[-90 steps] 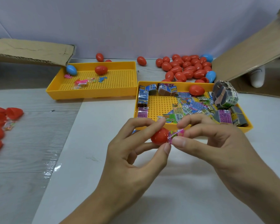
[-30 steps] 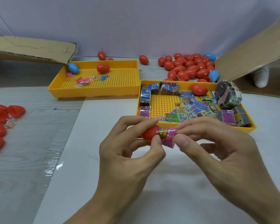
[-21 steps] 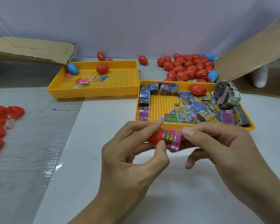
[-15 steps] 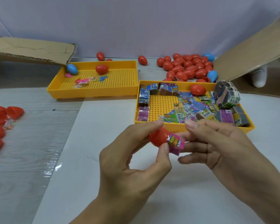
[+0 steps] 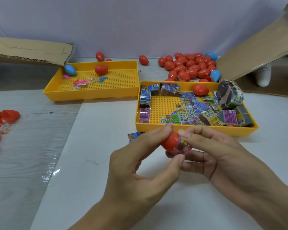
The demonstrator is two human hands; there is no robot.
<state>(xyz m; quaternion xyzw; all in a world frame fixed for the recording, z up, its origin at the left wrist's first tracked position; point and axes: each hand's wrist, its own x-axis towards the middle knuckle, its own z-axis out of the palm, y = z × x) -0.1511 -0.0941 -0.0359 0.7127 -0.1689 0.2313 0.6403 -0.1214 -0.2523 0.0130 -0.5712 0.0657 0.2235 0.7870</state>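
Note:
My left hand (image 5: 140,166) pinches a red plastic egg half (image 5: 170,141) between thumb and forefinger, above the white table in front of the near tray. A folded pink printed leaflet (image 5: 183,146) sticks out of the egg half's open end. My right hand (image 5: 218,156) sits right beside it: its forefinger tip touches the leaflet from above and its other fingers cup under it.
A yellow tray (image 5: 196,128) holds printed leaflets, leaflet bundles and a red egg (image 5: 200,89). A second yellow tray (image 5: 96,95) at the back left holds small toys, a red and a blue egg. Several closed eggs (image 5: 189,67) lie behind. Red egg halves (image 5: 0,123) lie far left. Cardboard flaps stand at both sides.
The leaflet has gone deeper into the egg half. My right hand let go of its pinch and now touches the leaflet with fingers nearly straight. Both hands stayed in place.

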